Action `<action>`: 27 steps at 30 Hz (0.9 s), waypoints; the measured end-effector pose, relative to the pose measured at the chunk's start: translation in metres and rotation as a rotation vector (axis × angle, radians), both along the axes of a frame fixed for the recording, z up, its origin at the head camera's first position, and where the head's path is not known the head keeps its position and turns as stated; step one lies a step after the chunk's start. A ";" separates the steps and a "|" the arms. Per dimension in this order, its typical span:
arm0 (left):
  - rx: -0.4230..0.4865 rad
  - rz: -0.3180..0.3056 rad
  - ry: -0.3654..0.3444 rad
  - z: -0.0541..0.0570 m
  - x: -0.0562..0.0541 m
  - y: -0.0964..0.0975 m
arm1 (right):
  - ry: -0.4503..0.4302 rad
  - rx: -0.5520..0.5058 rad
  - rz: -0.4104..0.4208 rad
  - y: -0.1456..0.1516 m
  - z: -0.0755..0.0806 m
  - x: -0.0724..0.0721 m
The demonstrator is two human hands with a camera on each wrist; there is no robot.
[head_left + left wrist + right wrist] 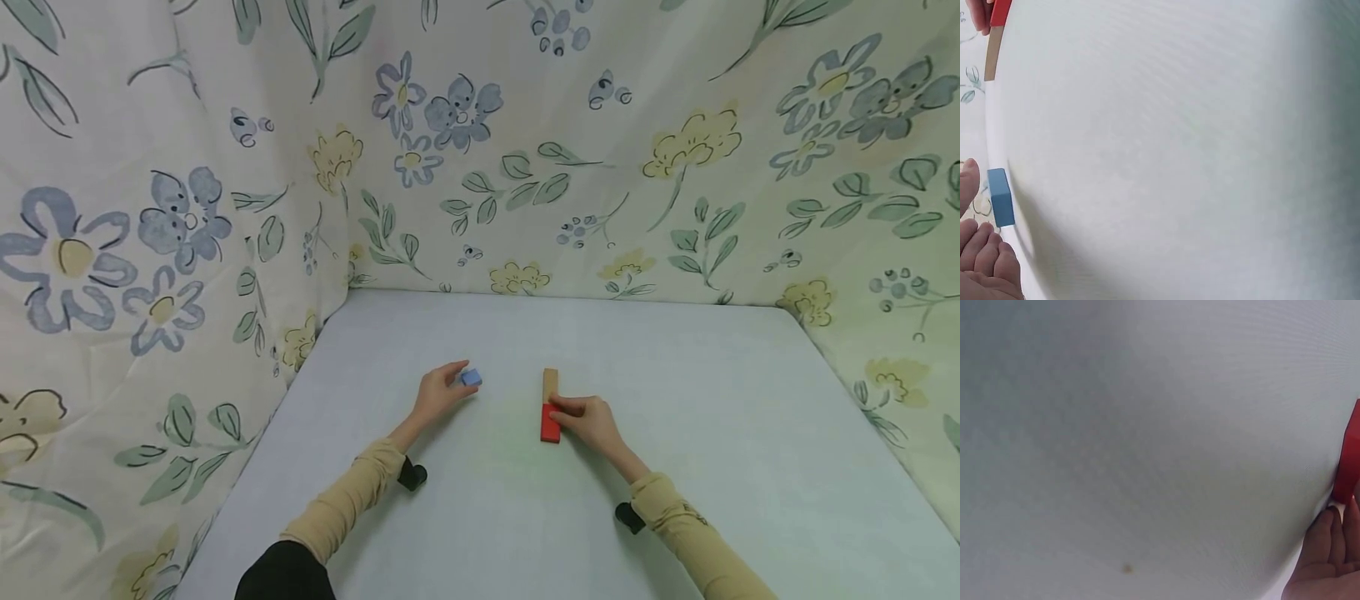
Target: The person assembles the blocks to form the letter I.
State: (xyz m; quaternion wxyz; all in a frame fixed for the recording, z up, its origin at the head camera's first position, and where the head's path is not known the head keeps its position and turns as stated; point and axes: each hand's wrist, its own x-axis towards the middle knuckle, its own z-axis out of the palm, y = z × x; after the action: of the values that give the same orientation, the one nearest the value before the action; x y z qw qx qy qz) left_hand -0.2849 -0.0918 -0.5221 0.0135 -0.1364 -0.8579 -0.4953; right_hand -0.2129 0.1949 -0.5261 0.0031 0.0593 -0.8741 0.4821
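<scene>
A small blue block (471, 378) sits between the spread thumb and fingers of my left hand (438, 392). In the left wrist view a gap shows between the fingertips (1005, 249) and the blue block (1001, 199). To the right, a red block (551, 429) and a plain wooden block (551, 383) lie end to end in one line, the wooden one farther away. My right hand (596, 423) pinches the red block near where the two meet, thumb and forefinger at its far end. The right wrist view shows only part of the red block (1349, 462), at the edge.
The blocks are on a white-covered table (712, 400). A flower-patterned curtain (562, 150) stands along its back and sides. A dark wrist camera (412, 474) is strapped below the left cuff, and another wrist camera (629, 517) below the right one.
</scene>
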 end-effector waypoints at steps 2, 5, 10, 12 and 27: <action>-0.007 0.013 0.000 -0.003 0.000 -0.002 | -0.002 0.008 -0.001 0.000 0.000 0.000; 0.001 0.032 -0.007 -0.006 0.001 -0.004 | -0.008 0.002 -0.001 -0.001 0.000 0.000; 0.009 0.056 0.009 -0.008 0.002 -0.005 | -0.003 -0.007 0.011 -0.002 0.001 0.000; 0.007 0.066 0.021 -0.008 0.002 -0.004 | 0.000 -0.006 0.013 -0.002 0.001 0.001; -0.055 0.114 0.085 -0.010 0.000 -0.001 | -0.010 0.002 0.001 -0.002 0.001 0.001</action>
State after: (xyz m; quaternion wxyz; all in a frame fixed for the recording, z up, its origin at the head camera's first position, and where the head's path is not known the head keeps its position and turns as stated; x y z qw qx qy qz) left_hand -0.2851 -0.0925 -0.5317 0.0744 -0.1084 -0.8761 -0.4638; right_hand -0.2121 0.1931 -0.5251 -0.0016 0.0573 -0.8744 0.4817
